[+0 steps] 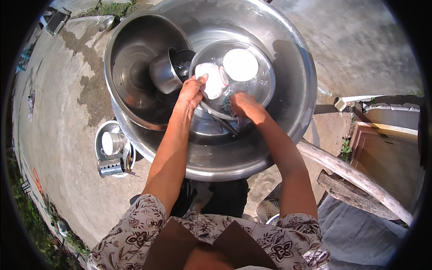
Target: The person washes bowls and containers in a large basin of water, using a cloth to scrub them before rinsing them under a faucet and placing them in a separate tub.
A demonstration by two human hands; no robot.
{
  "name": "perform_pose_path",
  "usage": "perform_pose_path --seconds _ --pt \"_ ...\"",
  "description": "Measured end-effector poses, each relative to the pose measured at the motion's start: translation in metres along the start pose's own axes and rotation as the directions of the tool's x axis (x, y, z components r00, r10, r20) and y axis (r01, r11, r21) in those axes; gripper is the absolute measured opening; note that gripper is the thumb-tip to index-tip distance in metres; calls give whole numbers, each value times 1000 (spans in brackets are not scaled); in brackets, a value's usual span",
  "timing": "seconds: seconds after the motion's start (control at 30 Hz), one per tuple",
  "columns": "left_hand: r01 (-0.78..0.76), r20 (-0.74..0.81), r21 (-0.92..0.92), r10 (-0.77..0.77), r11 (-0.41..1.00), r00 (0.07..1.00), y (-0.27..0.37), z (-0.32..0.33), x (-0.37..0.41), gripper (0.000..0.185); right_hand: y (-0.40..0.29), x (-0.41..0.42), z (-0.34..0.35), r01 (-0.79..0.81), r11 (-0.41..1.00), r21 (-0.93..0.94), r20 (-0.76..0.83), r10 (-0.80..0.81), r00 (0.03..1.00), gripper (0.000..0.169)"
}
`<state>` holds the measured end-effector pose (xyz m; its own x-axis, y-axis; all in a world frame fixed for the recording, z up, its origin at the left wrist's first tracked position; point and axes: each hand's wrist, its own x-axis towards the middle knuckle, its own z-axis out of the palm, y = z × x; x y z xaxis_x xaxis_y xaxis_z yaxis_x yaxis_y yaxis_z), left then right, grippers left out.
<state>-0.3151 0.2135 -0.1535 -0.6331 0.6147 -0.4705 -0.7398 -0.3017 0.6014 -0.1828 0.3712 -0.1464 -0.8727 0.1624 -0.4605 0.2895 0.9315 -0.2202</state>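
My left hand (192, 91) grips a white bowl (213, 82) with a red line near its rim, tilted on its side over a metal basin (270, 88) of water. The bowl's brightest parts are washed out by sunlight. In the basin, my right hand (244, 104) is closed around a dark greenish mesh scrubber (226, 105), partly hidden by the fingers. A round white dish (240, 65) lies beyond both hands; glare hides its detail. Below the basin's near rim, metal utensil handles (222, 125) stick out.
A very large metal tub (216, 168) holds the basin, a deep metal pot (135, 64) and a smaller metal pot (165, 74). On the concrete at left, a metal bowl (99, 138) carries stacked bowls (111, 143) and a perforated utensil holder (110, 167). A wooden pole (354, 175) slants away at right.
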Motion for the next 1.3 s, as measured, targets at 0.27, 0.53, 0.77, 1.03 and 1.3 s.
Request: perform_pose_path --seconds 0.27,0.53,0.77,1.03,1.3 --pt "11 -56 -50 -13 999 998 9 22 -21 17 6 7 -28 -201 908 367 -165 277 947 25" --pt "-22 -29 -22 21 1000 999 3 13 -9 16 -42 6 -44 378 846 375 -720 9 694 19" --pt "-49 -63 -61 46 997 997 2 13 -9 20 -48 -6 -24 294 935 196 -691 -81 718 10" --pt "-55 -69 -80 49 995 996 -2 3 -2 24 -33 1 -31 120 918 378 -698 197 688 10" --pt "-53 -82 -77 47 996 996 2 16 -8 14 -59 8 -24 377 899 224 -837 -21 548 8"
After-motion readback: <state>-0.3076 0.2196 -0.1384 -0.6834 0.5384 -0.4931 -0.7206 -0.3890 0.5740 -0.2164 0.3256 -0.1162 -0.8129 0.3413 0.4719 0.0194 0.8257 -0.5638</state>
